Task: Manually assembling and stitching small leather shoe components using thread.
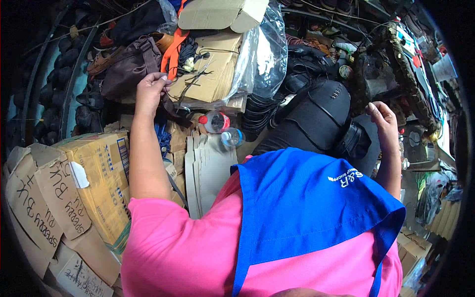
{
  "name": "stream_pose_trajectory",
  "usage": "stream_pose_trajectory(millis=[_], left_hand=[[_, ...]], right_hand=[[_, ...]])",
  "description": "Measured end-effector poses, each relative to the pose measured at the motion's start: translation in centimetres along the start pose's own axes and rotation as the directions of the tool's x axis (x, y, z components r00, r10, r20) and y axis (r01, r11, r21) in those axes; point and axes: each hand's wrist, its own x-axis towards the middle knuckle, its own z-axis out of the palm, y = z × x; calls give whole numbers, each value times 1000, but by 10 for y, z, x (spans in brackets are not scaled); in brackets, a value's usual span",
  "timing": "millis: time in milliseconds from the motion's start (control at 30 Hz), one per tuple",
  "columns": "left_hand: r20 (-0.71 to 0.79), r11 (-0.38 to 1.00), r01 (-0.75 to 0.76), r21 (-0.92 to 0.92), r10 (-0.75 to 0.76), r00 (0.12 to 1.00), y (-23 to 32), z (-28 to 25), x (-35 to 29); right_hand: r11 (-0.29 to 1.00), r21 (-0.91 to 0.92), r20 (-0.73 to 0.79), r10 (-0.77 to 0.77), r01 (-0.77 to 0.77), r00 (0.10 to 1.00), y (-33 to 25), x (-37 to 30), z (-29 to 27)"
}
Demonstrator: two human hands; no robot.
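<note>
The left hand is nearly closed, thumb and forefinger drawn together beside the lower end of an orange strap; I cannot tell whether they grip the strap or something thinner. The right hand is raised on the other side, well apart from the left, with its fingers curled and the thumb close to the forefinger; whether anything thin is between them cannot be told.

The orange strap hangs over the pile at the top, between a dark brown bag and flat cardboard. Black cords lie across the cardboard, and clear plastic covers its right side. Just below the pile, a bottle with a red cap is near a second bottle with a blue cap.

The person wears a pink shirt and a blue apron. A leg in black trousers is bent between the hands, with a black pouch beside it. On the left, a taped box leans next to torn cardboard pieces with handwriting on them
</note>
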Motion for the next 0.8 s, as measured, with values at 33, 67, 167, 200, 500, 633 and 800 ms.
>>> stream_pose_trajectory(millis=[33,67,167,200,500,633,800], left_hand=[[-5,998,-4,67,4,1000,-2,1,0],[-7,998,-3,68,3,1000,-4,0,0],[-50,945,-110,307,132,990,-8,-5,-1],[-133,938,-175,301,223,966,-8,-3,-3],[-24,749,-62,659,103,994,5,7,-63],[-18,697,-96,710,154,988,-16,6,-64],[-200,783,-104,613,281,938,-8,1,-53]], right_hand=[[1000,0,1,0,0,1000,0,0,1],[1000,8,5,2,-2,1000,-2,0,2],[1000,16,3,-3,3,1000,-1,0,3],[1000,15,-5,-7,7,1000,0,0,2],[1000,-2,-5,4,-4,1000,-2,1,5],[1000,5,16,2,-2,1000,-3,4,6],[1000,10,10,-20,20,1000,2,2,1]])
